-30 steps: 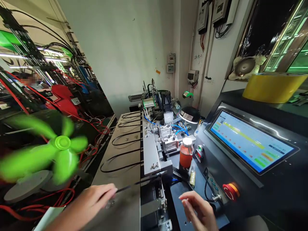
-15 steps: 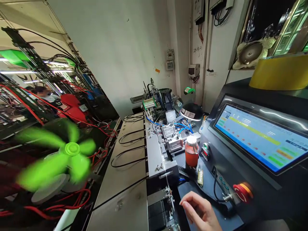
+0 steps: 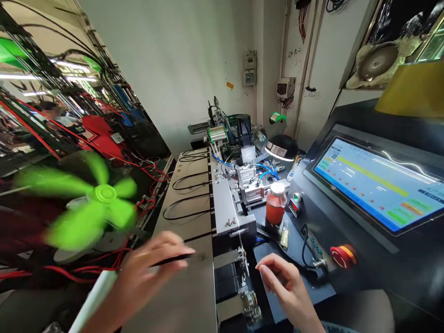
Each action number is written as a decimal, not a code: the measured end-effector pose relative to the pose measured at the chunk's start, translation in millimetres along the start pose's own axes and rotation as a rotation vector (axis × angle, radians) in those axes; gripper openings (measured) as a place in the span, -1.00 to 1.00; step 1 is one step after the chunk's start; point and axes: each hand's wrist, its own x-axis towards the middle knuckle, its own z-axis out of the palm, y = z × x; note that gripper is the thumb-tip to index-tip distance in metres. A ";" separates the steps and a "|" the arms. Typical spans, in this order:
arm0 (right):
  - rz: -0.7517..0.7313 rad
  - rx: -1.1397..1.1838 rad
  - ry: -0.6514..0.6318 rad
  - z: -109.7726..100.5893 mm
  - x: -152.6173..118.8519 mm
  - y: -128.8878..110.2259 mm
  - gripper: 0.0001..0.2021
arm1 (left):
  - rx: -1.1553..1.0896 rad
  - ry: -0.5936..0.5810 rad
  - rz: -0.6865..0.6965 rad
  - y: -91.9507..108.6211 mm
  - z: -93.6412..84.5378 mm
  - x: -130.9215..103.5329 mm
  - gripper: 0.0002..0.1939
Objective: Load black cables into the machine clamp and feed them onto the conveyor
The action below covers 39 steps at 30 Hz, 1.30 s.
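Note:
My left hand (image 3: 152,270), smeared by motion, is over the near part of the beige surface (image 3: 187,212). Its thumb and fingers pinch a thin black cable (image 3: 173,260). My right hand (image 3: 286,282) is bent, with thumb and index fingertips close together, just right of the small metal mechanism (image 3: 244,266); anything between those tips is too small to make out. Several black cables loop across the beige surface. Beyond my right hand stands a jar of red liquid (image 3: 275,208) with a white lid.
A green fan (image 3: 104,194) spins at the left. To the right are a control screen (image 3: 378,185) and a red stop button (image 3: 343,255). Wire spools (image 3: 218,134) and a black lamp (image 3: 281,147) stand at the back. A person (image 3: 52,111) is far left.
My left hand has come into view from the lower left with a black cable pinched in it. The view has tilted down slightly. My right hand keeps nearly the same bent pose.

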 end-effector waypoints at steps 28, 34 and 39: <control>-0.301 -0.290 0.227 28.8 3.8 4.7 -0.80 | -0.391 -0.214 -0.139 31.9 118.3 -0.6 -0.75; -0.294 -0.338 0.274 36.0 5.4 15.1 -0.77 | -0.385 -0.207 -0.176 31.0 118.2 -3.2 -0.75; -0.155 -0.259 0.174 20.5 14.3 15.5 -0.75 | -0.177 -0.261 -0.242 16.5 119.6 2.0 -0.71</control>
